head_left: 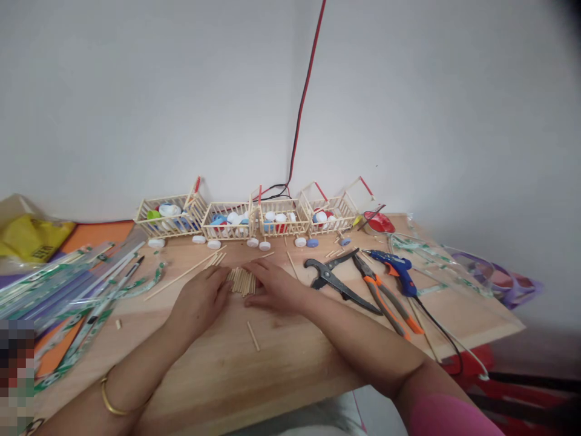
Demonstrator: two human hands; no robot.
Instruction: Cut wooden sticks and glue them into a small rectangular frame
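A small bundle of short wooden sticks (244, 282) lies on the wooden table, between my two hands. My left hand (200, 300) rests against the bundle's left side, its fingers together and curled at the sticks. From the right, my right hand (276, 287) reaches around it, fingers at the far ends and thumb near the close ends. Parts of the sticks are hidden under the fingers. One loose short stick (253, 336) lies nearer to me, and longer sticks (186, 275) lie beyond my left hand.
Several small stick-built carts, among them a left cart (170, 221) with bottle caps, stand along the wall. Right of my hands lie dark pincers (333, 278), orange-handled pliers (385, 297) and a corded blue glue gun (397, 266). Plastic packages (59, 297) cover the left side.
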